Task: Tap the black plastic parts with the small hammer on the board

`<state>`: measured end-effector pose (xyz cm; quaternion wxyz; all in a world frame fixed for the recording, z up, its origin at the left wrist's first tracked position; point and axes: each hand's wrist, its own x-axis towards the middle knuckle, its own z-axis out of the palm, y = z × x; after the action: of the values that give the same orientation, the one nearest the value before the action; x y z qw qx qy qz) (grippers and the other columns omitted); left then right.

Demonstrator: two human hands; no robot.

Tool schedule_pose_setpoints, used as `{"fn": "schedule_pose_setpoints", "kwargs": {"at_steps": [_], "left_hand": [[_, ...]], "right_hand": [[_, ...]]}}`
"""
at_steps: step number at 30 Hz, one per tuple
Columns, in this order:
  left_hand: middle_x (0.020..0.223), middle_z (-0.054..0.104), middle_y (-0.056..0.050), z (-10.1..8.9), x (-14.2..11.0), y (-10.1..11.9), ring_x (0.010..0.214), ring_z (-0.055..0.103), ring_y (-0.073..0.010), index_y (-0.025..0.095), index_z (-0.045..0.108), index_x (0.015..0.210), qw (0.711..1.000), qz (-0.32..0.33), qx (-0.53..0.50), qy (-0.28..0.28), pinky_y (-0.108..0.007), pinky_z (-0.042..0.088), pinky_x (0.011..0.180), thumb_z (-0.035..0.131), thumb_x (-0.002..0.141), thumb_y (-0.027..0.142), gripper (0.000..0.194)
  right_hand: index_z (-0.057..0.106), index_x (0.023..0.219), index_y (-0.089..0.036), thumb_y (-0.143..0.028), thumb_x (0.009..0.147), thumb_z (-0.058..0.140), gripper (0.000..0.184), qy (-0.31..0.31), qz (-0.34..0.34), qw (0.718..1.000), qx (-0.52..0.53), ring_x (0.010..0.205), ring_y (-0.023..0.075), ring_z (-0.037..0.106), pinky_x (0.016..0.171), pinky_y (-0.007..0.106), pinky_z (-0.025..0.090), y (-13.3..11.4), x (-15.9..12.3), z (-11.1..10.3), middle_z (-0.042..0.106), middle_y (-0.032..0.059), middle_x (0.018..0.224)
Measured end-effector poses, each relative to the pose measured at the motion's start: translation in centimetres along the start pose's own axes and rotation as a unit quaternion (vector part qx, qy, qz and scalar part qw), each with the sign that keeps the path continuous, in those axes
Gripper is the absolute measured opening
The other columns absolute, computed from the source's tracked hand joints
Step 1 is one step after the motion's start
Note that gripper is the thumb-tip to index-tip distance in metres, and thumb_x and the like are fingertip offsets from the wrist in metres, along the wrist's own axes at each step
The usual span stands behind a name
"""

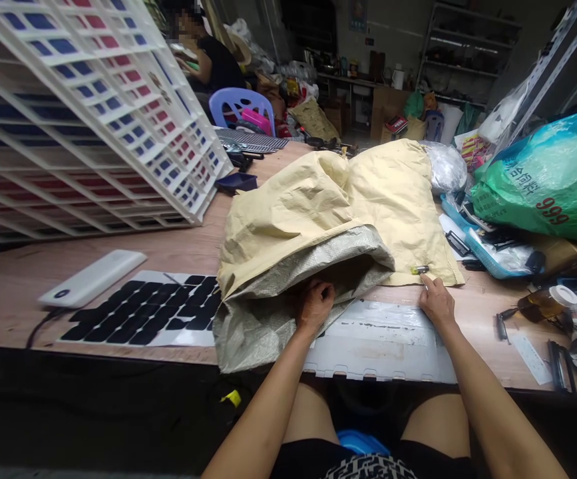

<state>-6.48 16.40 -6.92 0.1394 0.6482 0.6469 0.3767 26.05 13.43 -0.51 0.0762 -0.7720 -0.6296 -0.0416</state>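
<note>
Sack mouth open, small item outside it

The yellow sack (288, 213) lies on the counter (178, 249), its grey-lined mouth gaping toward the person. That much is done: the mouth is open and the left hand (315, 303) is at it, fingers curled inward. The shadowed opening hides the fingertips, so I cannot tell whether they pinch anything.

The right hand (436, 303) points its index finger at a small yellow-green item (419, 270), which lies on the near edge of the flat yellow cloth (392, 193); the other fingers are folded under, and whether they grip anything cannot be told.

The item is outside the sack, not picked up. The sack's contents, if any, are lost in the dark, leaving further progress unreadable.
</note>
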Motion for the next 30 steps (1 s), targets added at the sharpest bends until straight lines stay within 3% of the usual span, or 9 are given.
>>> {"fn": "schedule_pose_setpoints", "kwargs": {"at_steps": [30], "left_hand": [[0.095, 0.069, -0.008, 0.13, 0.01, -0.27, 0.09, 0.065, -0.0225, 0.02, 0.073, 0.088, 1.0, 0.007, -0.005, 0.001, -0.033, 0.053, 0.083, 0.051, 0.086, 0.027, 0.023]], "right_hand": [[0.055, 0.14, -0.032, -0.022, 0.094, 0.048, 0.048, 0.001, 0.003, 1.0, 0.002, 0.092, 0.0168, 0.055, 0.066, 0.025, 0.035, -0.05, -0.04, 0.02, 0.057, 0.005, 0.108]]}}
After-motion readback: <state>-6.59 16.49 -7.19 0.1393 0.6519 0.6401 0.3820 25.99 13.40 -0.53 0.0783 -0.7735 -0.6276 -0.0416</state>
